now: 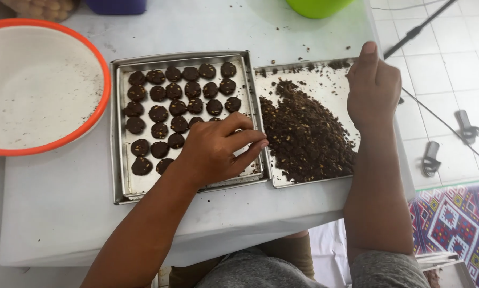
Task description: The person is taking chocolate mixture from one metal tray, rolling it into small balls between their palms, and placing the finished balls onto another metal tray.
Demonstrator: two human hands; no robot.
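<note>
— On the white tabletop (53, 213), what takes up the most room?

— At the left edge, the wide white basin with an orange rim (105, 85), nothing in it but dark specks. Next to it sits the square metal baking tray (115, 160), holding rows of small dark round cookies (158, 113) that fill its upper and left parts. Touching its right side is a second shiny metal tray (325, 80) carrying a heap of loose dark crumbly dough (306, 136) flecked with pale bits.

— And the hands?

— The left hand (215, 149) lies over the lower right part of the cookie tray, fingers (247, 140) stretched loosely toward the rim between the two trays, tips just at the dough's edge. Whether anything sits under the palm, I cannot tell. The right hand (372, 88) is curled over the far right edge of the dough tray, thumb pointing up (a loose fist, resting rather than clasping).

— Anything smaller?

— A green round container (317, 6) and a blue one (117, 5) are cut off at the top edge, and crumbs (303, 57) lie scattered beyond the dough tray.
</note>
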